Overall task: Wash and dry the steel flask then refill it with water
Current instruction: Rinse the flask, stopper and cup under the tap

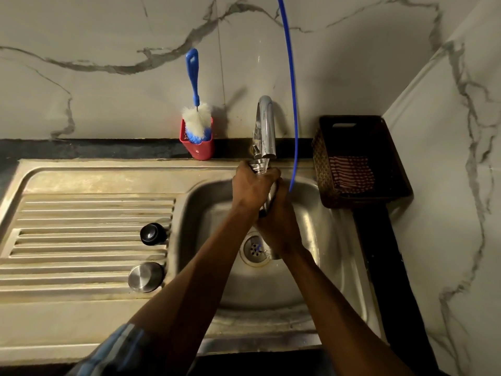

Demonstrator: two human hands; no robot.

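Note:
The steel flask [260, 167] is held over the sink basin [320, 240], its threaded mouth right under the spout of the chrome tap [265, 126]. My left hand [252, 188] wraps the flask's neck and upper body. My right hand [279, 226] grips the lower body, which is mostly hidden. On the ribbed drainboard [81, 226] stand a black inner cap [151, 234] and a steel outer cap [145, 276]. I cannot tell whether water is running.
A blue-handled bottle brush [195, 115] stands in a red holder [199, 147] on the back ledge. A blue hose [292, 90] hangs down into the basin. A dark woven basket [385, 147] holding a striped cloth [352, 172] sits at the right. Drain [254, 249] lies below.

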